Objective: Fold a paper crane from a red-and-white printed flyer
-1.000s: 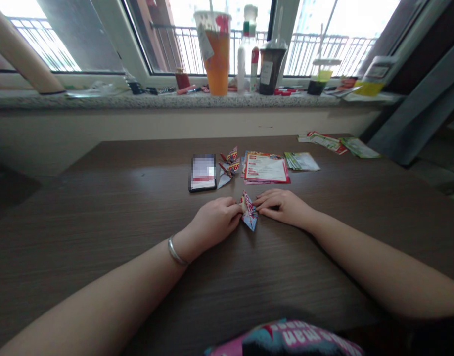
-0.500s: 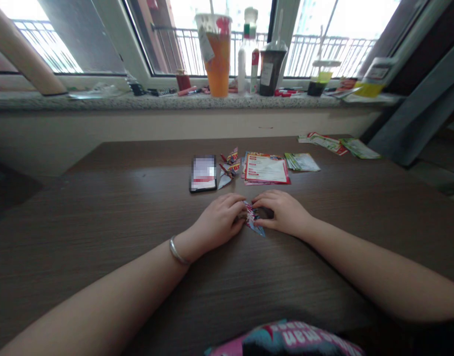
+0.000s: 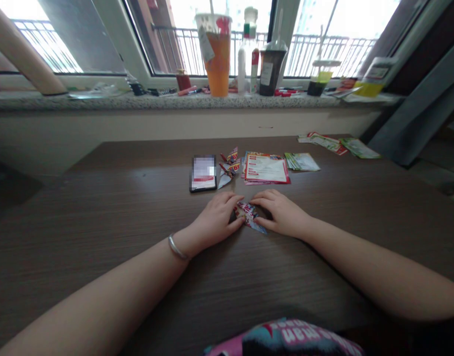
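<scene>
A small piece of folded printed paper [image 3: 248,211], coloured red, white and blue, lies on the table between my hands. My left hand [image 3: 220,216], with a silver bangle [image 3: 177,247] at the wrist, holds its left side between thumb and fingertips. On the other side my right hand [image 3: 281,212] grips the paper, its fingertips at the far edge and its thumb near the pale blue lower corner. Just beyond stand folded paper shapes [image 3: 230,167] in similar bright print, beside a phone [image 3: 204,173].
A stack of printed cards [image 3: 267,169] lies behind my right hand, with green cards [image 3: 302,162] to its right. More cards [image 3: 325,142] lie at the far right edge. The window sill [image 3: 153,102] carries an orange drink cup [image 3: 216,59], a dark cup [image 3: 271,69] and bottles.
My left hand has shifted slightly left and its fingers have spread a little, so more of the folded paper shows. My right hand has barely moved.
</scene>
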The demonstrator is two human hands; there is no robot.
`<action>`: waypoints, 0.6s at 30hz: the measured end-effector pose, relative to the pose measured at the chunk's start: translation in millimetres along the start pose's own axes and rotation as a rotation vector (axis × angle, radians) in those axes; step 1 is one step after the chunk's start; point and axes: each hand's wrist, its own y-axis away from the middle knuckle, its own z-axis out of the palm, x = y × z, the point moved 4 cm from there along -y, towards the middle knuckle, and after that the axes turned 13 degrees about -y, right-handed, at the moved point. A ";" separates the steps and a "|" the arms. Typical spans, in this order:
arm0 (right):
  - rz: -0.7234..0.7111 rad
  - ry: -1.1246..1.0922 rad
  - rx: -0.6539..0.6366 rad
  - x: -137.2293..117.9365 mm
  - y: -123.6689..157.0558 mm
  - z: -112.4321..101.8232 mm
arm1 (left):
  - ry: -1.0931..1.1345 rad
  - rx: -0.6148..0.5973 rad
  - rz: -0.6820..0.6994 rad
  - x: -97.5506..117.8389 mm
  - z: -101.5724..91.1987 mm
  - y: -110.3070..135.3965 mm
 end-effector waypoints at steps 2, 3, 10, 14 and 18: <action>0.013 -0.007 0.005 0.4 0.6 0.6 | 0.040 -0.017 -0.016 -2.1 1.8 -0.4; 0.019 -0.014 0.008 0.8 0.9 1.1 | 0.065 -0.025 -0.020 -3.2 2.8 -0.7; 0.056 -0.144 0.091 4.7 0.8 6.4 | 0.234 0.056 0.006 -3.3 -0.8 -3.1; 0.079 -0.245 0.149 7.4 0.3 5.4 | 0.271 0.118 0.057 0.6 -6.7 -2.8; 0.083 -0.319 0.178 6.5 0.3 2.5 | 0.298 0.190 0.070 1.6 -11.6 -3.3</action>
